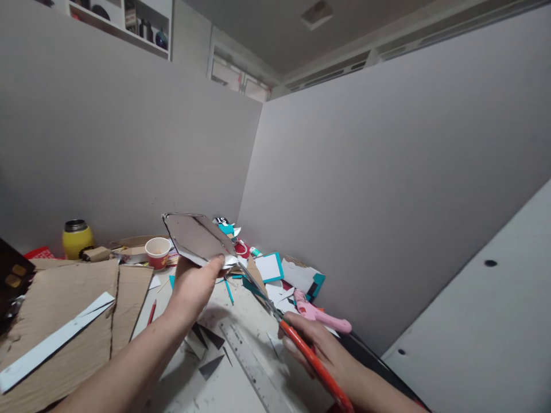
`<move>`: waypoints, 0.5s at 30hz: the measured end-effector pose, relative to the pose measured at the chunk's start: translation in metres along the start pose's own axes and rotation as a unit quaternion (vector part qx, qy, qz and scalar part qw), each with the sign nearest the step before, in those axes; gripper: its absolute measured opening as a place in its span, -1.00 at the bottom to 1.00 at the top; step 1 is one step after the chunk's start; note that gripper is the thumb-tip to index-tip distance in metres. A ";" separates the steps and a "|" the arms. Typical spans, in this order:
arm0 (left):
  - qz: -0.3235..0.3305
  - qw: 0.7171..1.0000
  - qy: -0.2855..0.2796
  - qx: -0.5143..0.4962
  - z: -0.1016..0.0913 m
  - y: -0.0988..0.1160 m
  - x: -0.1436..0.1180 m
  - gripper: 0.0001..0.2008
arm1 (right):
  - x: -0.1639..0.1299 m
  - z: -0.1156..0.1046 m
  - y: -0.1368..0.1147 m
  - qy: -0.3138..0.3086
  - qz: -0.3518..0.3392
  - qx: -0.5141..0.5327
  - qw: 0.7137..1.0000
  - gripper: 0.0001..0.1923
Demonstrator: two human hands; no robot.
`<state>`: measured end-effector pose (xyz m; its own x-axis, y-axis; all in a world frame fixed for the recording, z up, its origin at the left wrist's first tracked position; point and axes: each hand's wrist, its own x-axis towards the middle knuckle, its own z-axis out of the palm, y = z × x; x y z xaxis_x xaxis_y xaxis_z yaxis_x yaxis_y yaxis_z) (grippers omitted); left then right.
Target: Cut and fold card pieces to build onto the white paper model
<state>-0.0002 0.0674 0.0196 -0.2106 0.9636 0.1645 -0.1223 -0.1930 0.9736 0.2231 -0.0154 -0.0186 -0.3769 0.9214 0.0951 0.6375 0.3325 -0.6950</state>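
My left hand (198, 284) grips a flat grey piece of card (198, 235) with cut corners, raised above the table, its thumb on the near edge. In my right hand (316, 344) are scissors (297, 338) with red-orange handles. Their blades point up and left, with the tips at the card's right corner; whether they touch it I cannot tell. Below the hands lie dark triangular offcuts (212, 367) and a long pale ruler (249, 367) with holes in it. A pink glue gun (322, 314) rests just beyond my right hand.
Brown cardboard (64, 310) with a white strip (58, 341) covers the left side. A yellow jar (77, 238), a paper cup (158, 252) and a red pencil (152, 312) are nearby. Teal-edged card scraps (269, 268) lie behind. Grey partitions (365, 189) enclose the table.
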 end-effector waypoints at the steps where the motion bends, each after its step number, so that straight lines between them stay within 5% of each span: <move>1: 0.012 1.000 0.007 0.005 0.000 -0.001 0.001 -0.70 | 0.000 0.000 0.000 0.002 0.001 0.002 1.000 -0.71; 15: 0.071 0.995 -0.005 0.067 0.001 -0.005 0.002 -0.78 | 0.000 0.000 -0.002 0.001 0.022 0.036 0.999 -0.58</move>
<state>0.0007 0.0702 0.0149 -0.2064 0.9306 0.3023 0.0379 -0.3011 0.9528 0.2221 -0.0159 -0.0173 -0.3477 0.9354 0.0641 0.6040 0.2757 -0.7478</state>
